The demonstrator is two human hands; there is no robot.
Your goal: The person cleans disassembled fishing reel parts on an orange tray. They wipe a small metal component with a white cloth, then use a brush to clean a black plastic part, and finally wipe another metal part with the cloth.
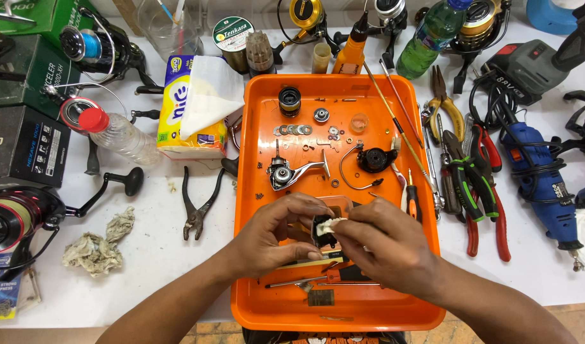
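Over the near half of an orange tray (254, 191), my left hand (276, 232) grips a small black reel body part (322, 234). My right hand (381, 239) pinches a bit of white tissue (331, 224) against the top of that part. Farther back in the tray lie a silver reel rotor piece (286, 173), a black rotor with a wire bail (374, 159), a black spool (290, 100), a row of washers (292, 130) and small screws. Near the tray's front edge lie thin metal tools (305, 280).
On the white table: pliers (197, 207) and a dirty rag (98, 245) to the left, a tissue pack (190, 105), a plastic bottle (117, 135), several pliers and screwdrivers (471, 178) and a blue rotary tool (541, 181) to the right, fishing reels and boxes along the back.
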